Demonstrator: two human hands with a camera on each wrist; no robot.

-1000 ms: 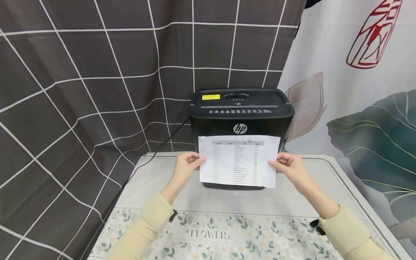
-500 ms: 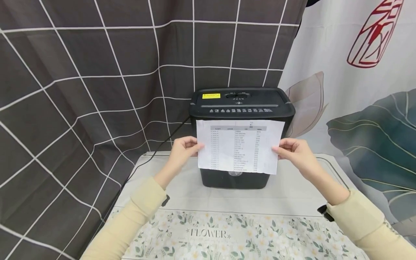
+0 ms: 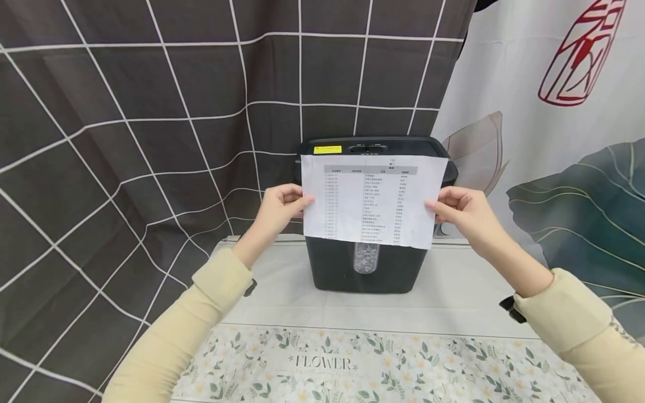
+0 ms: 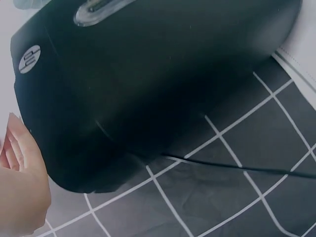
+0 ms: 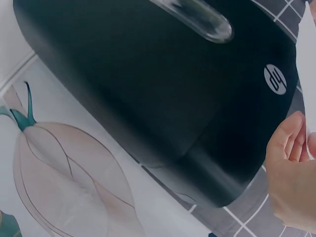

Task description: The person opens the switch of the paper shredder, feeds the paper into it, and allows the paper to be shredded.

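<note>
A printed sheet of paper [image 3: 370,201] is held up between both hands in front of a black HP paper shredder [image 3: 332,266]. Its left edge is pinched by the left hand [image 3: 279,210], thumb on the near face. On the opposite edge, the right hand [image 3: 463,212] pinches it the same way. The sheet hides the upper front of the shredder and part of its top; a clear window [image 3: 366,258] with shreds behind it shows below. In the right wrist view, the paper [image 5: 307,69] stands beside the HP logo [image 5: 275,79].
The shredder stands on a white table [image 3: 282,308] with a flower-print cloth [image 3: 327,372] nearer me. Behind hangs a dark grid curtain [image 3: 201,73]; a white leaf-print curtain [image 3: 529,140] is at the right. A black cord [image 4: 237,168] runs from the shredder in the left wrist view.
Both hands have raised the sheet from low on the shredder's front to the height of its top. The window has come into view below, and the logo is now covered in the head view.
</note>
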